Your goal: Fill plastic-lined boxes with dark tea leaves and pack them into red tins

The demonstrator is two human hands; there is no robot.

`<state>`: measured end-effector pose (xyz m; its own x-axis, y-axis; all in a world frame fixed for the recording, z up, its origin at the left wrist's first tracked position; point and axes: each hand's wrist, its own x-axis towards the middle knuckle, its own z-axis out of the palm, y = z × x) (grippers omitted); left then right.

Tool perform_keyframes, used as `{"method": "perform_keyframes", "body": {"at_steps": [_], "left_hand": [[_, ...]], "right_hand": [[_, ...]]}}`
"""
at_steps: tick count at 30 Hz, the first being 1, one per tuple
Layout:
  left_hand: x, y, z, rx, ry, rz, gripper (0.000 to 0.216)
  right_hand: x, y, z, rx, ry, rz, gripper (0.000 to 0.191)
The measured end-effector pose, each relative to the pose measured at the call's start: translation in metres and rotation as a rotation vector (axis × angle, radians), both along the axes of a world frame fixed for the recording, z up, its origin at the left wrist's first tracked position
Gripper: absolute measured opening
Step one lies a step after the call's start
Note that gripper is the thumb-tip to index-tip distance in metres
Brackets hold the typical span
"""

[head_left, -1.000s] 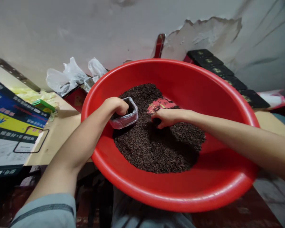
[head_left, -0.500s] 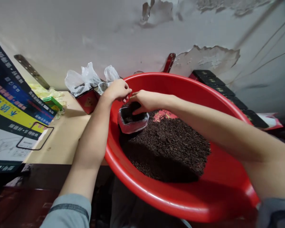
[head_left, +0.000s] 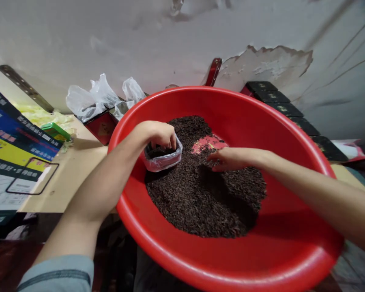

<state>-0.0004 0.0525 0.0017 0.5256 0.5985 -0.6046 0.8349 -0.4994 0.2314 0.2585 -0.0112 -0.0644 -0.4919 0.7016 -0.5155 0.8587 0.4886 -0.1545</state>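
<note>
**A:** Head camera first: what is the biggest thing under you?

**B:** The red basin point(head_left: 261, 259); it fills most of the view, and both my forearms reach over its near rim; inside it lies a dark heap of loose tea leaves point(head_left: 200, 194), spread beneath and between my two hands.

**A:** And beyond the basin?

**B:** Past my left arm, a printed cardboard box point(head_left: 15, 158) on the wooden tabletop point(head_left: 73, 178); farther out from that hand, a red tin with clear plastic bags point(head_left: 100, 99) bunched in it, and a small green box point(head_left: 55, 132); beyond my right hand, a row of black boxes point(head_left: 280, 103) along the wall.

**A:** What does each hand have?

**B:** My left hand point(head_left: 158, 134) is closed on the far rim of a small plastic-lined container point(head_left: 163, 156); fingers curl over its edge, the container sits tilted on the heap at the left side of the basin, and some tea is already in it; my right hand point(head_left: 231, 159) rests loosely on the leaves just beside it, fingers partly spread and holding nothing I can make out.
</note>
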Motion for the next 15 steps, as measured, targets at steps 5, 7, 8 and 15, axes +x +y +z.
{"method": "perform_keyframes", "body": {"at_steps": [5, 7, 8, 15], "left_hand": [[0.001, -0.008, 0.001, -0.013, 0.187, -0.04, 0.035], [0.001, -0.008, -0.002, 0.016, 0.183, 0.028, 0.033], [0.0, -0.007, -0.004, 0.028, 0.14, 0.049, 0.034], [-0.004, -0.006, -0.003, 0.112, 0.242, 0.059, 0.022]], "right_hand": [[-0.011, -0.013, -0.009, -0.065, -0.057, 0.06, 0.056], [-0.013, -0.016, -0.011, -0.007, -0.008, 0.094, 0.057], [-0.013, -0.017, -0.012, 0.037, 0.039, 0.102, 0.057], [-0.015, -0.021, -0.031, 0.137, 0.199, 0.174, 0.053]]}}
